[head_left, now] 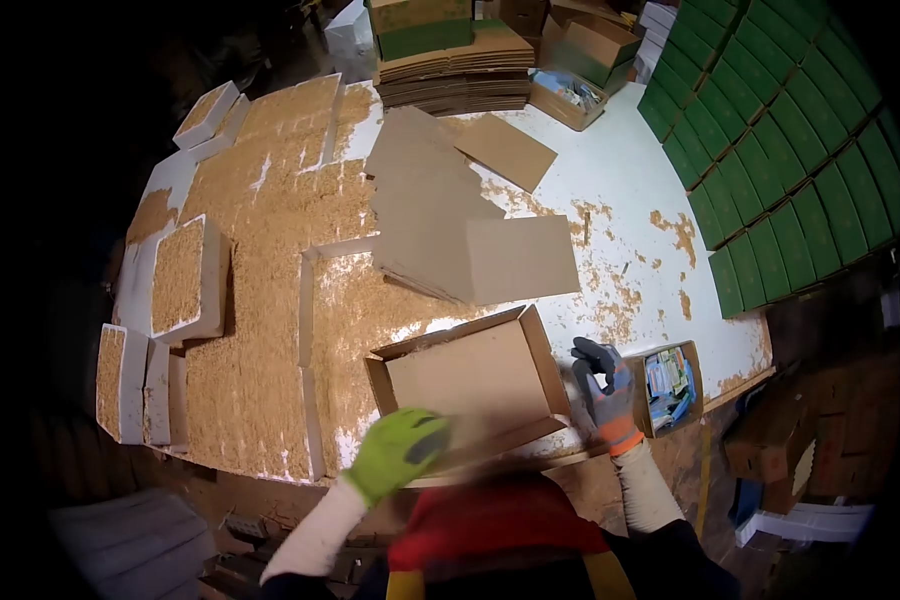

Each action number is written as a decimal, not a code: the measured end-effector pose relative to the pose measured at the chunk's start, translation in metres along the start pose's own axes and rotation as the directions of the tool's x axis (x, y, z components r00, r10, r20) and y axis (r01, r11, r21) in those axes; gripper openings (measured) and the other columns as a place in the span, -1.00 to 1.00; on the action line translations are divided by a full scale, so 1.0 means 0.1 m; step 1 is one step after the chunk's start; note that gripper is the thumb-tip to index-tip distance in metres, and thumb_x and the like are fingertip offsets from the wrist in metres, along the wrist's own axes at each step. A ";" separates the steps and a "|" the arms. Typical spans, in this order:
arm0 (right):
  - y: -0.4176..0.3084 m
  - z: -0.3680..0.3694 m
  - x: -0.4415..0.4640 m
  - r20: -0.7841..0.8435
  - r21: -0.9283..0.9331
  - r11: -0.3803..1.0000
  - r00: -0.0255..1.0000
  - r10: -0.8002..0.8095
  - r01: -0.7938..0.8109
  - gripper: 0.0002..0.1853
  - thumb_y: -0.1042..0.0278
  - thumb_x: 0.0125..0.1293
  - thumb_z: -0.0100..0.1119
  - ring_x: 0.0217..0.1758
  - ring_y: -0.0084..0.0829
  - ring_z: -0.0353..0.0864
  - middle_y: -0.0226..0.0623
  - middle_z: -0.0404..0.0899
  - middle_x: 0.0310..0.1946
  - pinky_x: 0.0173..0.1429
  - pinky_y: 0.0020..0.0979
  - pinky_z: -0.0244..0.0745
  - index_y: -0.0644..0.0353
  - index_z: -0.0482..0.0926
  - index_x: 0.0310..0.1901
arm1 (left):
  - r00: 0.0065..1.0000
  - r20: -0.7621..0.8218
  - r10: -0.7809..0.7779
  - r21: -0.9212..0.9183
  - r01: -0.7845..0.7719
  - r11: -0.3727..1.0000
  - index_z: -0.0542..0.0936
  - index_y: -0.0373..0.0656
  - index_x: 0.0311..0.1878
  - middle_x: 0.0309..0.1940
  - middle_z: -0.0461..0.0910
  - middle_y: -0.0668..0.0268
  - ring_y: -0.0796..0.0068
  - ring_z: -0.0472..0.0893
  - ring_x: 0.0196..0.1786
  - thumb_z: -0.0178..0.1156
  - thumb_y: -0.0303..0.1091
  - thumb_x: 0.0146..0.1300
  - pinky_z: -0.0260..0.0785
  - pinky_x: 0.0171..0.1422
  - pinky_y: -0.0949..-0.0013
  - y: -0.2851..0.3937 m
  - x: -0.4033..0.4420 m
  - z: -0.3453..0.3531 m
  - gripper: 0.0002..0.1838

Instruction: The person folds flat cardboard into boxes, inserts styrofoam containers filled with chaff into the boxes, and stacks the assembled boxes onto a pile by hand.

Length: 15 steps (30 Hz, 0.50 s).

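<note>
An open cardboard box (475, 378) with low brown walls lies near the front edge of the table. My left hand (398, 452), in a green glove, is at its near left corner; its fingers are smeared by motion, and whether they hold anything is not clear. To the right of the box is my right hand (602, 385), in a grey and orange glove, with thumb and fingers curled towards each other around a gap. Just right of it stands a small box of colourful packets (673, 388).
Sawdust-like material (260, 220) covers the table's left side, with white trays (185, 280) on it. Flat cardboard sheets (425, 200) lie mid-table, a cardboard stack (455, 75) behind them. Green boxes (790, 150) are piled at the right.
</note>
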State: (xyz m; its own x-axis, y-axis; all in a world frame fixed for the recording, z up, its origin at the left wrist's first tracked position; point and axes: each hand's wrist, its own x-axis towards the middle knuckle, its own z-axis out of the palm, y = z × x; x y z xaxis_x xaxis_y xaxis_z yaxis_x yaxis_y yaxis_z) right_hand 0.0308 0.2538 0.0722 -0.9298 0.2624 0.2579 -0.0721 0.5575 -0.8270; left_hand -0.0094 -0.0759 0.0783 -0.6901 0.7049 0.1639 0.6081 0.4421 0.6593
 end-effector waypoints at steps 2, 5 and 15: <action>0.25 0.06 0.05 0.140 0.561 0.739 0.922 0.360 -0.373 -0.69 0.60 0.31 0.10 0.04 -0.39 0.60 -0.26 0.60 -0.05 0.15 -0.45 0.50 0.32 0.61 0.08 | 0.810 -0.291 -0.509 -0.244 0.452 0.858 0.58 -0.16 0.20 0.02 0.59 0.14 0.22 0.61 0.07 0.32 -0.41 0.16 0.49 0.15 0.29 -0.09 -0.48 -0.06 -0.52; 0.73 0.63 0.08 0.519 0.109 0.991 0.846 -0.121 0.076 -0.66 0.26 0.26 0.26 -0.02 -0.25 0.62 -0.23 0.61 -0.11 0.09 -0.29 0.54 0.19 0.64 0.04 | 0.600 -0.396 -0.695 -0.747 0.229 0.624 0.59 -0.16 0.17 0.17 0.48 0.05 0.13 0.52 0.21 0.37 -0.37 0.12 0.39 0.33 0.21 -0.54 -0.54 0.56 -0.51; 1.27 1.11 -0.30 0.250 -0.238 0.960 0.946 0.209 -0.149 -0.17 -0.27 0.21 0.29 0.30 0.01 0.45 0.07 0.47 0.24 0.38 -0.10 0.34 0.27 0.41 0.30 | 0.501 -0.318 -0.805 -0.811 0.295 0.505 0.30 -0.25 0.38 0.22 0.41 0.13 0.33 0.49 0.15 0.53 -0.38 -0.01 0.47 0.15 0.29 -0.85 -0.24 1.36 -0.13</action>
State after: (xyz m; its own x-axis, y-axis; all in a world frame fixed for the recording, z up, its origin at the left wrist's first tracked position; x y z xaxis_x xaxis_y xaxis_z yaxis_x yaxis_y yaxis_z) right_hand 0.0096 0.2293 -0.0961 -0.9844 0.1678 -0.0534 0.1552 0.6836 -0.7132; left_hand 0.0091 -0.0554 -0.0814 -0.9602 -0.1788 -0.2148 -0.2149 -0.0190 0.9765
